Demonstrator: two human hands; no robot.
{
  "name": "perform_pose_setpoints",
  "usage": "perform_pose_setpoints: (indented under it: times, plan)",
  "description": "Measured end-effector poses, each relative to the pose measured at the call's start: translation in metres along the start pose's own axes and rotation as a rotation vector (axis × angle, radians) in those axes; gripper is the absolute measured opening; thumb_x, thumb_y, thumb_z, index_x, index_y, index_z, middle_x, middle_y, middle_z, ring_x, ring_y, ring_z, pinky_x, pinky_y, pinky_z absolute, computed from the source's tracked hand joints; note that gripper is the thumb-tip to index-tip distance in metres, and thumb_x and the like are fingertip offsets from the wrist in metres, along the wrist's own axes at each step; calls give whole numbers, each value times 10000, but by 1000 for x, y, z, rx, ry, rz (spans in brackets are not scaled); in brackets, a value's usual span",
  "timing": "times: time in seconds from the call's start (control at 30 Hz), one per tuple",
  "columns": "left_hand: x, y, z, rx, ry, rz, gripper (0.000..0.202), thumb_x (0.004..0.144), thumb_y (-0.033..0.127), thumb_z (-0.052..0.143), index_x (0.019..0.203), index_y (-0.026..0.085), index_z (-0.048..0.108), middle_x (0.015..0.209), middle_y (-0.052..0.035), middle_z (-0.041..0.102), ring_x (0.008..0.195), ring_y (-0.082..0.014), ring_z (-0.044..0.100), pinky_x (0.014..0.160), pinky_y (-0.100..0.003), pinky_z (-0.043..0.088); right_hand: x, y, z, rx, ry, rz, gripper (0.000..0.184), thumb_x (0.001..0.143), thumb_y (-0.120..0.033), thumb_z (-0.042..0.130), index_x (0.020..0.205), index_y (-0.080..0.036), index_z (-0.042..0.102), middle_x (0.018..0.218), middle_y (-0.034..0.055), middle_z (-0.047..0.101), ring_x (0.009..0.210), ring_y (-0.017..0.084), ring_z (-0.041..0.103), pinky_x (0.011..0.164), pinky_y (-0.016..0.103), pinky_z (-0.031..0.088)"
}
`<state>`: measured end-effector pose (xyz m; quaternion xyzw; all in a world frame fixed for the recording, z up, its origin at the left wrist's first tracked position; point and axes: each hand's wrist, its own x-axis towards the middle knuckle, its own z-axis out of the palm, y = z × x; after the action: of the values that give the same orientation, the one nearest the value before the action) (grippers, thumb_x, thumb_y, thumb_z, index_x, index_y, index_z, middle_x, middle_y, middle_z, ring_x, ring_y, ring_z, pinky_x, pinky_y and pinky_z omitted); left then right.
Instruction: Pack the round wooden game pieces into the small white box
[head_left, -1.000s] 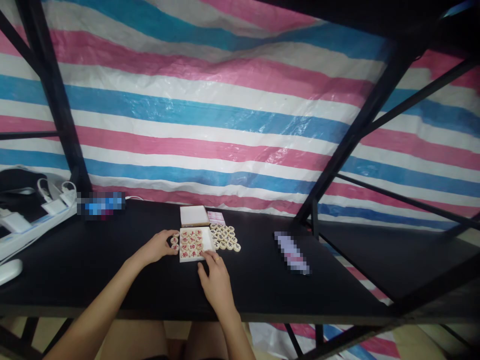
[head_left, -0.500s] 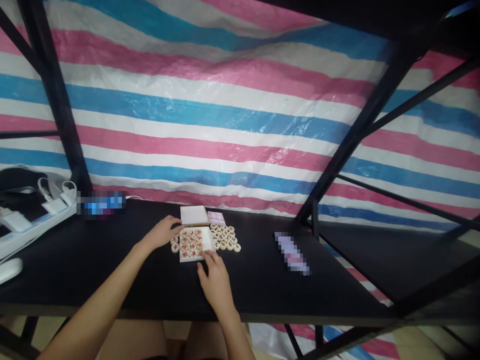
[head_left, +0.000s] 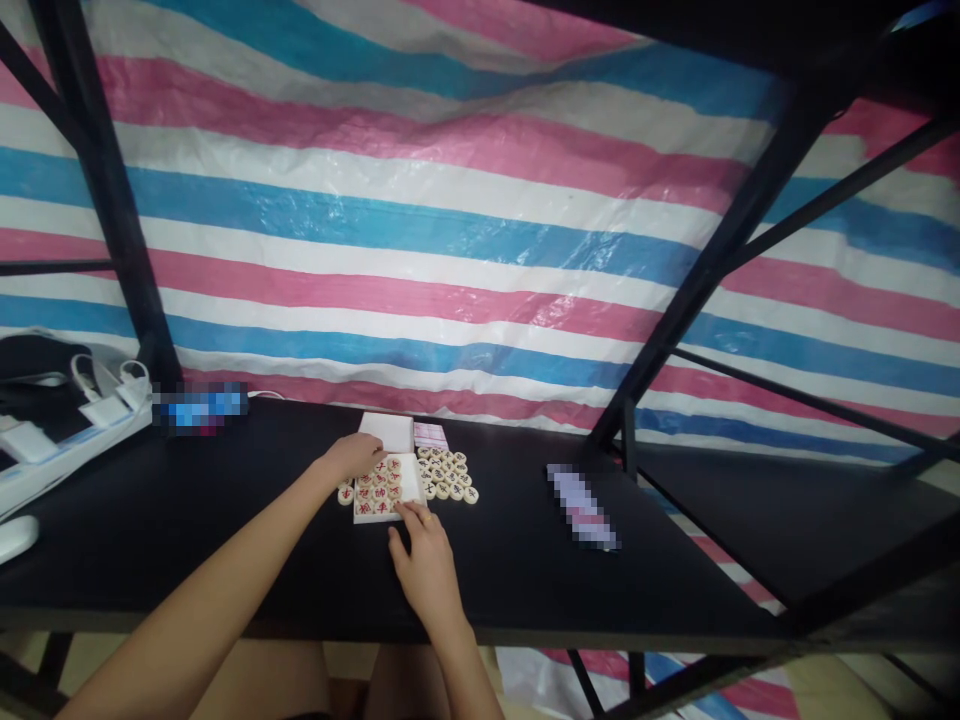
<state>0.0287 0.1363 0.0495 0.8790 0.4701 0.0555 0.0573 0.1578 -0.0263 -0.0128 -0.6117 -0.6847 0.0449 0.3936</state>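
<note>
A shallow white box [head_left: 405,478] lies on the black table [head_left: 225,540] and holds several round chess pieces with red marks. My left hand [head_left: 352,457] reaches over the box's far left corner, fingers curled down onto the pieces there; what it grips is hidden. My right hand [head_left: 424,555] rests at the box's near right corner, fingertips touching its edge. A cluster of loose pieces with dark marks [head_left: 448,475] sits just right of the box. A single loose piece [head_left: 345,494] lies to the left. The white lid [head_left: 387,430] lies behind the box.
A pink patterned card [head_left: 429,435] lies beside the lid. A blurred flat object [head_left: 583,504] sits to the right. A white power strip with chargers [head_left: 67,430] occupies the far left. Black frame posts [head_left: 112,200] stand at both table ends, striped tarp behind.
My left hand left the loose pieces left of the box and moved up and right over the box's far left corner. My right hand stayed put.
</note>
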Motion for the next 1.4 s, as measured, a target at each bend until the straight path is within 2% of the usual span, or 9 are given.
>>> perform_pose_setpoints:
  times: [0.3,0.47,0.57,0.67,0.8,0.9,1.07,1.23,1.4]
  plan:
    - [-12,3,3,14,80,10,323,862,245,411,820,182,725,922,-149,711,981,-304,599,833,-408,418,0,-2,0,-48,13,-12,338,822,-139,522,1146,-167,615,1125,106,618,1047,252,564,926,380,450]
    - [-6,0,7,-130,143,-1,234,779,150,509,840,184,732,890,-140,706,961,-302,606,833,-396,430,-1,1,3,-53,-3,-31,370,835,-151,514,1198,-158,586,1178,119,597,1100,261,542,953,399,437]
    - [-9,-2,5,-280,235,-29,257,758,181,561,967,197,709,984,-118,687,987,-291,600,880,-389,426,-2,3,3,-36,-17,-36,389,842,-168,513,1227,-155,564,1218,125,574,1130,262,525,962,404,437]
    - [-27,-8,5,-465,378,-104,331,815,288,527,1113,203,643,1126,-96,636,1085,-261,559,973,-367,385,-2,3,3,-13,-17,-38,394,843,-168,509,1233,-155,560,1222,125,569,1140,255,519,967,398,438]
    - [-54,-16,18,-749,553,-348,409,877,355,423,1215,168,556,1288,-118,550,1226,-257,469,1056,-407,311,-2,3,3,-3,-35,-41,397,839,-163,507,1232,-162,562,1237,117,562,1149,258,512,984,414,425]
    - [-62,-15,32,-997,567,-495,406,899,346,389,1208,143,557,1309,-152,546,1225,-257,490,1015,-403,380,-3,3,3,-4,-45,-35,402,841,-168,502,1240,-166,558,1253,114,554,1158,260,508,991,421,421]
    - [-62,-4,43,-1299,592,-581,355,891,339,444,1177,180,582,1349,-120,521,1255,-225,465,1028,-358,380,-4,3,4,6,-29,-44,402,842,-177,500,1239,-175,561,1252,111,560,1168,255,507,996,415,422]
    - [-60,9,44,-1422,625,-592,345,882,295,474,1172,150,590,1330,-121,540,1237,-227,486,1032,-358,376,-4,2,3,11,-61,-59,401,853,-189,485,1247,-162,555,1259,116,556,1172,256,502,1002,421,414]
    - [-55,15,42,-1443,597,-609,374,872,293,483,1203,144,573,1208,-136,633,1069,-243,617,881,-363,495,-3,2,3,0,-71,-67,411,853,-196,487,1258,-166,550,1266,116,554,1178,249,501,1002,407,416]
